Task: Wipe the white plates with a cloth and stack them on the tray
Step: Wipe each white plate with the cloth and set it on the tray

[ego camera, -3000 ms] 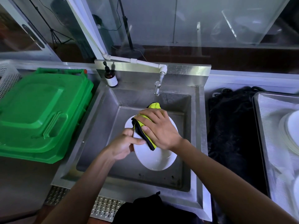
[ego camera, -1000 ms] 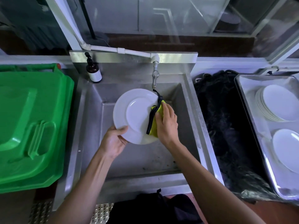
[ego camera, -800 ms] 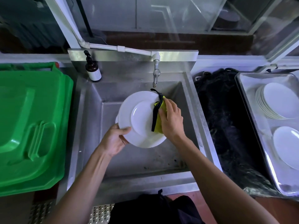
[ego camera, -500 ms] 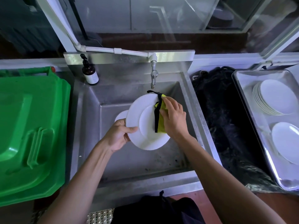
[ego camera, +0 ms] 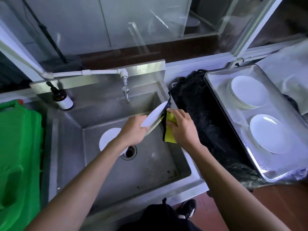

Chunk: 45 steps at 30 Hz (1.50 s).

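My left hand grips a white plate by its lower rim, tilted almost edge-on above the sink. My right hand holds a yellow cloth with black trim against the plate's right side. Another white plate lies on the sink floor by the drain, partly hidden by my left forearm. On the metal tray at the right stand a stack of white plates at the back and a lower pile of plates in front.
The steel sink has a tap at the back and a brown bottle on its left corner. A green bin lid lies left. Black fabric lies between sink and tray.
The plate has turned from facing me to nearly edge-on and moved right. My right hand with the cloth stayed against it. The plate on the sink floor has come into view.
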### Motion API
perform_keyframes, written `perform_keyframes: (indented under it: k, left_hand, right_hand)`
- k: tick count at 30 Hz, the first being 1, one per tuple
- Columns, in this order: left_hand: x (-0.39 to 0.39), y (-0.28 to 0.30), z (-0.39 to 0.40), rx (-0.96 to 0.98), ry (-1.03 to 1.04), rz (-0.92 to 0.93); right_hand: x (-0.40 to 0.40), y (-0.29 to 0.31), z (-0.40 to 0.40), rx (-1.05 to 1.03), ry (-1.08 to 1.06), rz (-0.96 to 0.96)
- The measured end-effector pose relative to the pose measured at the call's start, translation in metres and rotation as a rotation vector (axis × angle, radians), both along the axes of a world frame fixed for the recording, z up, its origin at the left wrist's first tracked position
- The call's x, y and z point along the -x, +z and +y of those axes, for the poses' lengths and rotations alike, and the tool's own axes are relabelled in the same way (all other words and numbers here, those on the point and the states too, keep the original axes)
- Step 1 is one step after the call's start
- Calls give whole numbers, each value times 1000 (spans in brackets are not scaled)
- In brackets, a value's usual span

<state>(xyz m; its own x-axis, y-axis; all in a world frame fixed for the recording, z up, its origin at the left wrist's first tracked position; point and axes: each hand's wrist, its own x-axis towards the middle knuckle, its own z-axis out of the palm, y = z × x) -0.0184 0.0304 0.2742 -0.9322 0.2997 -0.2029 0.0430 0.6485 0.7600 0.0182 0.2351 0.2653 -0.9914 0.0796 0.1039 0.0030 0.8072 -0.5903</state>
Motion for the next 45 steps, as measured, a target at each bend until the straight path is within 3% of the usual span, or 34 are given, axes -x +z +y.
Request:
perform_keyframes:
  k: [5, 10, 19, 26, 32, 35, 38, 45]
  left_hand:
    - [8, 15, 85, 324, -146, 228]
    - [12, 14, 170, 452, -302, 381]
    - [5, 0, 303, 456, -568, 531]
    - [-9, -22, 388, 423, -832, 540]
    - [-34, -36, 448, 340, -946, 798]
    - [-41, -45, 474, 379, -1004, 703]
    - [-46, -53, 495, 559, -1073, 595]
    - [-60, -77, 522, 688, -1066, 620]
  right_hand:
    - [-12, 8, 85, -26, -119, 2]
    - [-31, 4, 178, 44, -284, 32]
    - [-77, 2, 314, 92, -519, 35]
    - [-123, -1, 388, 73, -701, 30]
    - [-160, -9, 421, 121, -779, 45]
    - [-173, -16, 431, 134, -795, 34]
    - [-181, -22, 437, 131, -810, 22]
    - [-190, -31, 440, 174, -788, 5]
